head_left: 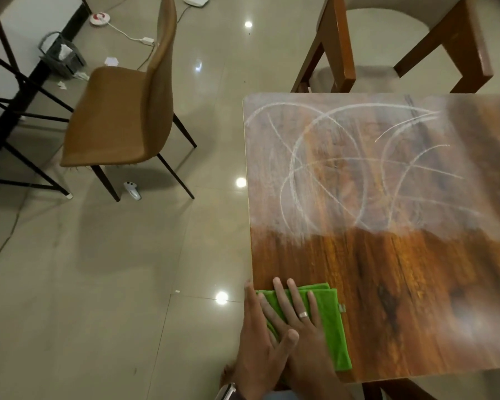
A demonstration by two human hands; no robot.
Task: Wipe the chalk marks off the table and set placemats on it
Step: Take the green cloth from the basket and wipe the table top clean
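Both hands are down flat on a folded green cloth at the near left corner of the desk, so this is the wiping step, with the placemats not anywhere in view. The left hand lies at the desk's edge with its fingers spread, its thumb crossing over the right hand, which presses the cloth with fingers stretched out and a ring on one of them; neither hand is closed around the cloth, they only bear down on it with open palms. The near strip of the desk looks clean and dark, while the chalk marks, big looping white lines over a hazy film, cover the far half, well apart from the cloth. I'd judge the job under halfway; the next move calls for pushing the cloth forward across the boundary into the loops, keeping pressure even, then working rightward. A tan chair stands on the floor off to the left
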